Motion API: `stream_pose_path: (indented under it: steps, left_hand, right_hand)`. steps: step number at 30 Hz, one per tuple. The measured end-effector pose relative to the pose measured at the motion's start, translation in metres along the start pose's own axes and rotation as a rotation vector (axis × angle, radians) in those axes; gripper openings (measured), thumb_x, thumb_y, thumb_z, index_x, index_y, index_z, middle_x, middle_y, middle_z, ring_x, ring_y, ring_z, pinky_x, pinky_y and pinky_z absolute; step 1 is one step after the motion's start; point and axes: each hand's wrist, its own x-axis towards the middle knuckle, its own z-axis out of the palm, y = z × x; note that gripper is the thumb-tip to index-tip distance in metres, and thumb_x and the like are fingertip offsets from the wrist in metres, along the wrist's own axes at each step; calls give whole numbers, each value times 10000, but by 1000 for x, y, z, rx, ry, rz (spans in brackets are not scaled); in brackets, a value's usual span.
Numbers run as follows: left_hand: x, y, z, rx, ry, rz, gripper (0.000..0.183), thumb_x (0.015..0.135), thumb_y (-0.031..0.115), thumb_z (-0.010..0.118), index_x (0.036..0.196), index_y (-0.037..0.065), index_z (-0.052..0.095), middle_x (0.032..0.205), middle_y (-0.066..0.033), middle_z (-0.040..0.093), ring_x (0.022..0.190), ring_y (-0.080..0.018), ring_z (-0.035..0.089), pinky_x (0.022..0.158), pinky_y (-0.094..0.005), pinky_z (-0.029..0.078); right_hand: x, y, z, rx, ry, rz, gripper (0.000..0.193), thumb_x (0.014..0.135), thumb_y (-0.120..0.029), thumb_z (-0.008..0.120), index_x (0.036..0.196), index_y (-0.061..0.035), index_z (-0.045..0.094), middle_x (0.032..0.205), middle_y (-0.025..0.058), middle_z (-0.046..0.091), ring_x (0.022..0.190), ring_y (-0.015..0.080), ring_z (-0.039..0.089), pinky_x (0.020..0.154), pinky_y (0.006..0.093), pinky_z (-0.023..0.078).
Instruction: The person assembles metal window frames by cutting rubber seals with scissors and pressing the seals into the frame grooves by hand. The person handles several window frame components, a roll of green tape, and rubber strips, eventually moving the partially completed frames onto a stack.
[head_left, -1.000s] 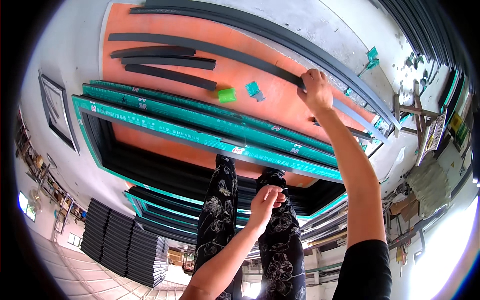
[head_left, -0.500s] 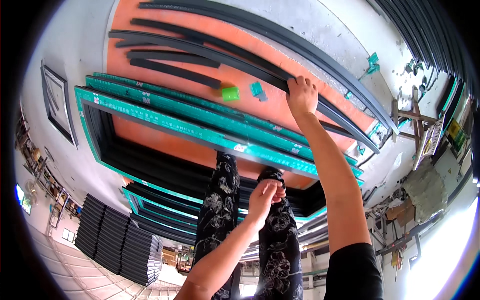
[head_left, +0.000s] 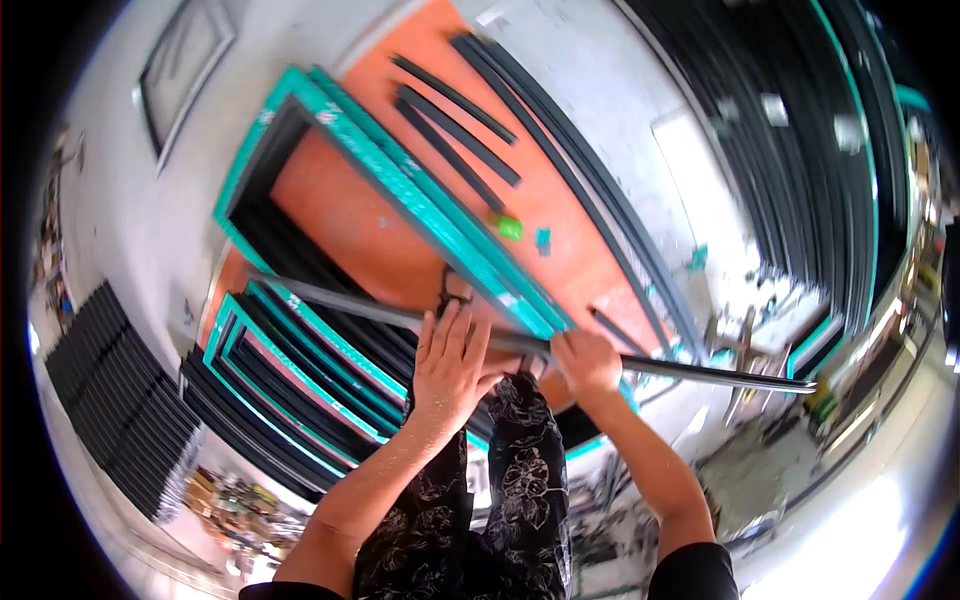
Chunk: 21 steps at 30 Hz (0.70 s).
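A long dark frame profile (head_left: pixel 690 372) runs slantwise across in front of my legs, its right end reaching well past my right hand. My right hand (head_left: pixel 587 362) is closed round it near the middle. To the left, my left hand (head_left: pixel 450 372) lies over the same profile with its fingers across it, so the underside of that grip is hidden. Below the profile stand rectangular frames edged with green film (head_left: pixel 420 215), on an orange board (head_left: pixel 330 195). A small bright green block (head_left: pixel 510 228) and a teal scrap (head_left: pixel 543 240) lie on the board.
Short dark strips (head_left: pixel 460 135) and longer profiles (head_left: pixel 590 170) lie on the board. More green-edged frames (head_left: pixel 300 370) are stacked at the left, near a dark pile of profiles (head_left: pixel 120 390). Dark profiles (head_left: pixel 790 150) fill the upper right. A wooden stand (head_left: pixel 745 350) is at the right.
My right hand has drawn the long profile off the board toward me. My left hand has come up from my knee onto it. The view has turned, so the board now slants.
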Motion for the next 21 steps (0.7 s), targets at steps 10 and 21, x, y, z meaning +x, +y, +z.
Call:
stream_pose_path:
  steps: [10,21]
  left_hand:
    - [-216,-36,43,-369,35,-768,290,736,247,739,924,76,601,843,-105,623,833,-326,621,688,-444,496]
    - [-331,75,187,-535,391,-1381,360,772,308,738,949,37,579,864,-151,613,836,-369,603,709,-465,486]
  right_hand:
    - [64,-134,-43,12,57,-227,476,752,-29,622,1222,-15,553,1290,240,485,1182,418,473,990,484,407]
    - [-8,-250,157,1269,-622,566,274,925,-51,611,1139,14,453,936,107,613,790,200,646,749,331,529]
